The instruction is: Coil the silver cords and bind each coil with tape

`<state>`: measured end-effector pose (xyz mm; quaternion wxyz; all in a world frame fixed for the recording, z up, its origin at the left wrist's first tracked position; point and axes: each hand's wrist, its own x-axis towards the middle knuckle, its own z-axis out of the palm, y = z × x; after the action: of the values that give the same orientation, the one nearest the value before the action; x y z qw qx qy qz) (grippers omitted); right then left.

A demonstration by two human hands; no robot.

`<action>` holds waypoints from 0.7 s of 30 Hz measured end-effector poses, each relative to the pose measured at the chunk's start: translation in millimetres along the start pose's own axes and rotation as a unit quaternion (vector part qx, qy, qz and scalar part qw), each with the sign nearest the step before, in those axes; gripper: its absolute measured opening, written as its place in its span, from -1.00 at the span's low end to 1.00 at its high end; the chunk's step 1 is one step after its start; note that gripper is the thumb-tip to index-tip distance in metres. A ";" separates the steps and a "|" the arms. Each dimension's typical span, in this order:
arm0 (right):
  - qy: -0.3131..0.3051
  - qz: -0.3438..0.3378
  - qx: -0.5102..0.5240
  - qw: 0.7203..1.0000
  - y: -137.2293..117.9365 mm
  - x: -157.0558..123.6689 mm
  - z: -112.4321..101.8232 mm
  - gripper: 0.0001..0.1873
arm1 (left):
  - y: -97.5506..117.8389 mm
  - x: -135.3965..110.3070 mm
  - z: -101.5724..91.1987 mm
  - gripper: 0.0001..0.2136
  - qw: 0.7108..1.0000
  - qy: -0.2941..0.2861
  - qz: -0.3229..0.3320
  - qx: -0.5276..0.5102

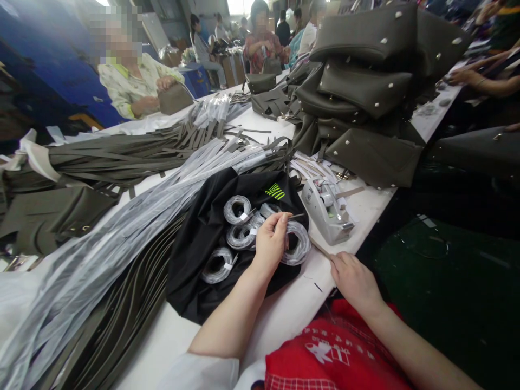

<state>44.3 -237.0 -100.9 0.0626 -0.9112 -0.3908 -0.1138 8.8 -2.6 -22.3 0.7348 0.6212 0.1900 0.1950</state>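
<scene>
My left hand is closed in a pinch over the black cloth. A thin dark strip end sticks out past its fingertips. Just beside and below it lies a plastic-wrapped coiled strap; whether the strip belongs to this coil I cannot tell. Several more wrapped coils, one of them a coil with a white tag, rest on the cloth. At the table's near edge, my right hand has its fingers closed around the end of a narrow brownish strip. A grey tape dispenser stands just beyond it.
Dark olive bags are piled high at the back right. Long straps in clear plastic and loose straps cover the left side. Across the table a co-worker holds a small bag. The table edge drops off at right.
</scene>
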 end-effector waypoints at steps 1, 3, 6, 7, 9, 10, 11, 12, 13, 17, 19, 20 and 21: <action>0.005 0.005 -0.007 1.000 -0.5 1.2 1.5 -0.80 | -0.1 -0.1 0.4 -0.55 1.000 0.001 0.000 -0.002; 0.016 0.015 -0.016 1.000 0.9 4.9 4.6 -0.80 | -0.4 -0.9 1.5 -0.55 1.000 0.003 -0.002 -0.006; 0.042 0.030 -0.013 0.999 7.9 10.7 1.3 -0.77 | -2.0 -2.6 3.4 -0.55 1.000 -0.004 -0.013 -0.004; 0.055 0.038 -0.010 0.998 10.6 11.6 -4.1 -0.76 | -3.1 -2.9 3.7 -0.55 1.000 -0.008 -0.015 -0.001; 0.094 0.062 -0.006 0.994 14.6 11.1 -22.6 -0.75 | -6.4 -2.6 3.6 -0.57 0.999 -0.023 -0.016 0.016; 0.117 0.077 0.006 0.990 15.3 10.0 -35.1 -0.74 | -8.4 -2.0 3.1 -0.59 0.999 -0.029 -0.014 0.032; 0.136 0.090 0.030 0.986 14.8 8.5 -48.7 -0.73 | -10.5 -1.2 2.6 -0.61 0.998 -0.035 -0.011 0.051; 0.150 0.098 0.065 0.982 13.2 7.1 -62.5 -0.72 | -12.5 -0.4 2.1 -0.63 0.997 -0.039 -0.008 0.070; 0.151 0.099 0.106 0.978 10.5 6.2 -75.4 -0.73 | -14.2 0.3 1.7 -0.65 0.995 -0.040 -0.004 0.086; 0.082 0.049 0.182 0.979 -6.2 10.4 -104.9 -0.75 | -15.3 -1.1 2.5 -0.69 0.989 -0.046 0.024 0.136; 0.048 0.025 0.143 0.988 -14.6 17.3 -106.2 -0.71 | -12.7 -4.9 4.1 -0.71 0.985 -0.050 0.048 0.158; 0.038 0.013 0.115 0.993 -18.5 21.4 -105.1 -0.68 | -11.1 -7.6 5.2 -0.72 0.983 -0.054 0.061 0.167; 0.033 0.000 0.086 0.996 -22.3 25.5 -103.7 -0.66 | -9.7 -10.6 6.5 -0.72 0.981 -0.060 0.070 0.173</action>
<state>28.7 -225.0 6.4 0.1535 -0.8985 -0.3965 -0.1096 3.6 -15.1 -30.5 0.6107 0.7615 0.1323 0.1725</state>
